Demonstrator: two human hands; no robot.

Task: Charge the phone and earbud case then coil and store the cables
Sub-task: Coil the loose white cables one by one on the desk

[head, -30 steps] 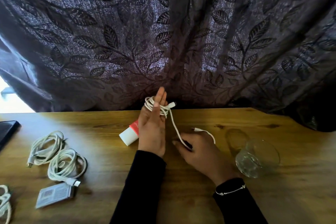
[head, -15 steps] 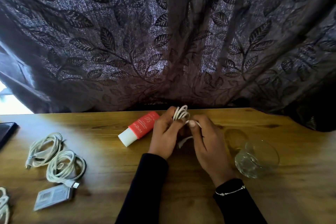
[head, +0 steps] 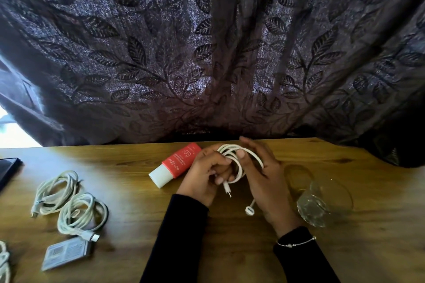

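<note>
**Both hands on the coil, above the table**

While you held the coiled white charging cable above the wooden table, your left hand curled its fingers round the loops and your right hand pinched them with the thumb. Two plug ends hung loose below. Red sunscreen tube lay just left of your hands, clear drinking glass near right. Two coiled white cables sat well apart, far left.

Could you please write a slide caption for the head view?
Both hands, left hand and right hand, hold a coiled white cable above the wooden table.
</note>
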